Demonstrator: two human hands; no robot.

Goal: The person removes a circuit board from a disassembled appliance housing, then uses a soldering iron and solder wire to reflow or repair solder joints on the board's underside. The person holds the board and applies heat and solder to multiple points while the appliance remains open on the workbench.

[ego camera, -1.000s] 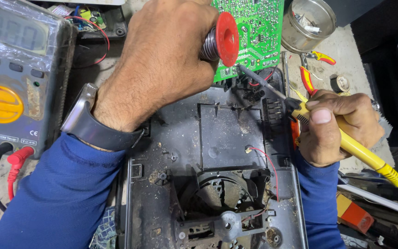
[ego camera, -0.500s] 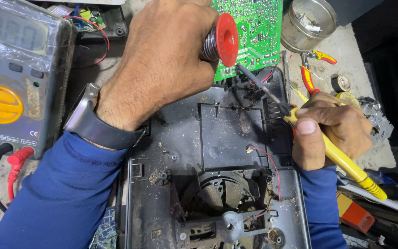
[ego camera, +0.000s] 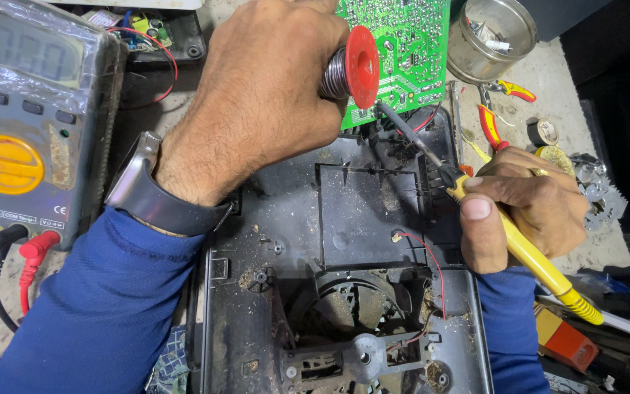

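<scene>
My left hand is closed around a solder spool with a red flange, held against the lower edge of a green circuit board. My right hand grips a yellow-handled soldering iron; its dark tip points up-left and touches the board's lower edge just below the spool. Both hands hover over a dusty black plastic housing with a fan opening. A thin red wire runs across the housing.
A grey multimeter with a yellow dial stands at the left, red and black probe leads plugged in. A metal tin, red-handled pliers, a small round tin and metal parts lie at the right.
My right hand and the soldering iron have shifted slightly, the handle's rear end swinging lower; the tip stays at the board's lower edge. My left hand with the spool has barely moved.
</scene>
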